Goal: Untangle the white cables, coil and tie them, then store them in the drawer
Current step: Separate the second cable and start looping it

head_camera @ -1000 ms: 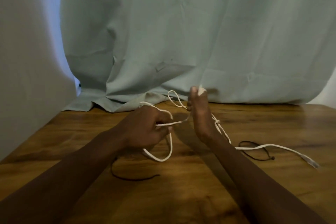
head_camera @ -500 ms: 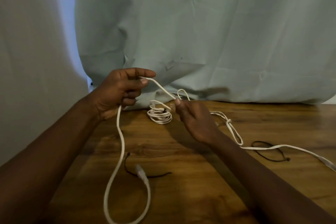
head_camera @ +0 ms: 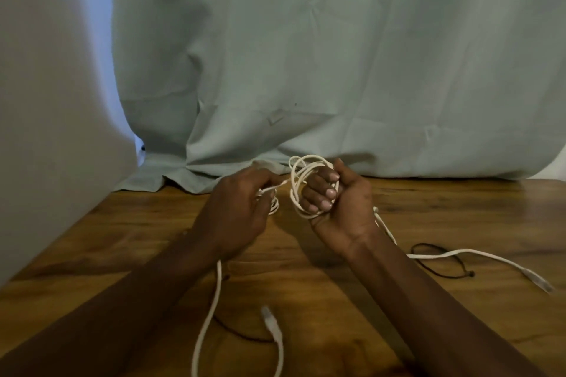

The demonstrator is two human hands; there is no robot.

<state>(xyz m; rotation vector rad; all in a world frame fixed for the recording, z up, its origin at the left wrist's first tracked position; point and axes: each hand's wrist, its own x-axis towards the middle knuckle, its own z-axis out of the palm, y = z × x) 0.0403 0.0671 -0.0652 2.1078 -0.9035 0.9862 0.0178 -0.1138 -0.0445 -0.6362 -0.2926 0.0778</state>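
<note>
Now our right hand (head_camera: 340, 208) is curled through the white cable coil (head_camera: 294, 184) and grips it, while our left hand (head_camera: 235, 211) pinches a strand (head_camera: 277, 189) just beside.

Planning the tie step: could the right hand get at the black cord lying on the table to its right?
Probably not yet: the right hand grips the white cable coil, fingers curled round it. Nothing blocks the way to the black cord beside that forearm.
</note>
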